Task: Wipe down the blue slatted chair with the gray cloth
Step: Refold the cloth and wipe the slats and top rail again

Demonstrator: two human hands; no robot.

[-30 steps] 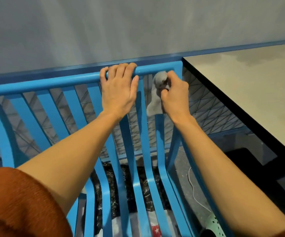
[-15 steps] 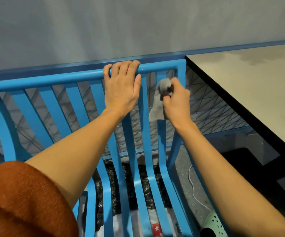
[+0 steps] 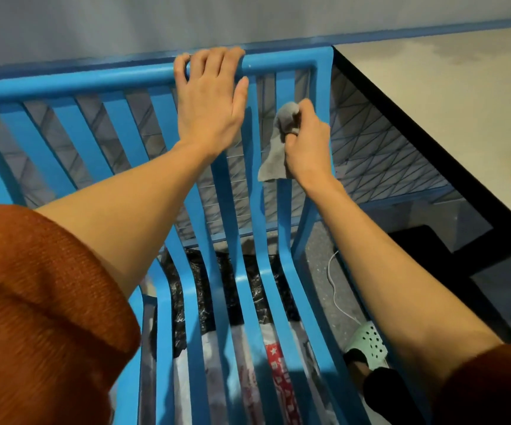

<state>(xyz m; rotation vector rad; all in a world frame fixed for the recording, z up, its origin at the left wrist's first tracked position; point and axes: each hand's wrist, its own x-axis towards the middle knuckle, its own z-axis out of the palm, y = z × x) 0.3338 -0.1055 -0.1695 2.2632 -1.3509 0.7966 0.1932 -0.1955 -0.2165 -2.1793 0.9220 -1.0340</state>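
The gray cloth (image 3: pixel 271 162) is bunched in the right hand (image 3: pixel 306 145), whose fingers and thumb are curled tight round it, and it is pressed against the last slat before the right-hand upright of the blue slatted chair (image 3: pixel 94 84), in the upper part of the backrest a little below the top rail; a loose flap of the cloth hangs down to the left of the wrist, over the gap between slats. The left hand (image 3: pixel 209 108) grips the top rail just to the left, its four fingers hooked over the far edge of the rail and the thumb lying flat along the front, the palm resting on the slats below. The chair fills the middle of the view, its backrest towards the pale wall (image 3: pixel 248 16) and its slats curving down into the seat near the bottom edge. Behind the backrest stands a wire mesh panel (image 3: pixel 371 142). Through the seat slats a black plastic bag (image 3: pixel 199 289) and a white and red printed bag (image 3: pixel 278 372) show on the floor. To the right, a light table (image 3: pixel 447 102) with a dark edge stands beside the chair; below it lie a white cable (image 3: pixel 335 289) and a green clog (image 3: pixel 369 335). A rust-orange sleeve (image 3: pixel 39 302) is pushed up the left forearm
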